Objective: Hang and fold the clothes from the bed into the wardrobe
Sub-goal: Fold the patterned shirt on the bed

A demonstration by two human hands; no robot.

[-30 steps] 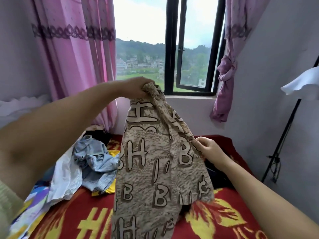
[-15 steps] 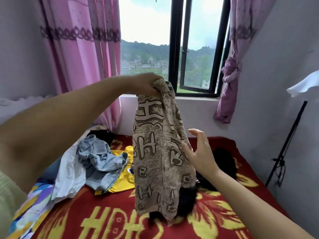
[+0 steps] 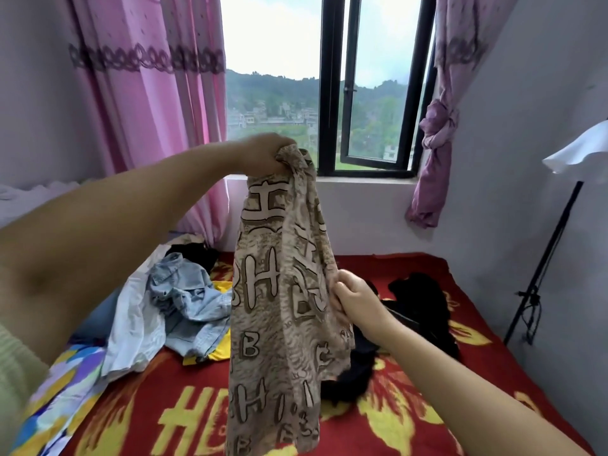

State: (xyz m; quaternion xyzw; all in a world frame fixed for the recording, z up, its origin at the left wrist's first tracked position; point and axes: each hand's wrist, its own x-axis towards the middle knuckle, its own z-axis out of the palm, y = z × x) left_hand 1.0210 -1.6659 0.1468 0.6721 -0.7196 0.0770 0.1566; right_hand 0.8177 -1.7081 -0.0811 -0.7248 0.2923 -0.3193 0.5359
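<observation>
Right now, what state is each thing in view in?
Patterned garment: held up, hanging.
Left hand: grips its top.
Right hand: grips its right edge.
Denim garment: crumpled on the bed.
Black clothes: heaped on the bed.
Window: ajar.
Right curtain: knotted.

Red bed blanket (image 3: 427, 416) carries denim jacket (image 3: 187, 297), white shirt (image 3: 135, 324), black clothes (image 3: 424, 311)

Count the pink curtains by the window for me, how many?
2. One curtain hangs loose left of the window; the other curtain is knotted up on its right. None seems hidden.
</observation>
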